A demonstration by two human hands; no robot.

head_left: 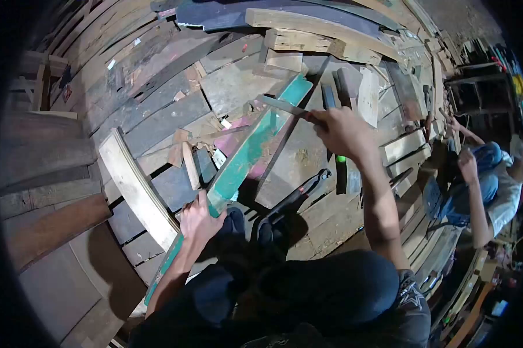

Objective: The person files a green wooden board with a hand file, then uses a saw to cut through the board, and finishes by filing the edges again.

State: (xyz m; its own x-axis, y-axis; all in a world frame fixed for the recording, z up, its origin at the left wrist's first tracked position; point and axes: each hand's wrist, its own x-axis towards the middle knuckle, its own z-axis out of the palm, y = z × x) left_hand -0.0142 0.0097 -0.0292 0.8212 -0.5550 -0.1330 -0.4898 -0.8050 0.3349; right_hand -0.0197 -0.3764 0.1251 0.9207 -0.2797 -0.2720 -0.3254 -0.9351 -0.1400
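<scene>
A long board with worn green paint [247, 156] runs diagonally in front of me, from beside my left forearm up toward the stacked timber. My left hand [197, 221] is closed around its near part, thumb on top. In my right hand [343, 130] is the dark handle of a knife [284, 107]. Its flat grey blade points left and crosses over the far part of the green board. Bare, scuffed wood shows through the paint near the blade. Pliers [303, 190] with dark handles lie on the planks right of the board, near my feet.
A pale curved board [138, 188] lies to my left. Thick beams [325, 45] are stacked at the far side. Another person [476, 185] sits at the right, arms raised. Wood scraps [190, 165] and loose planks [163, 124] cover the floor.
</scene>
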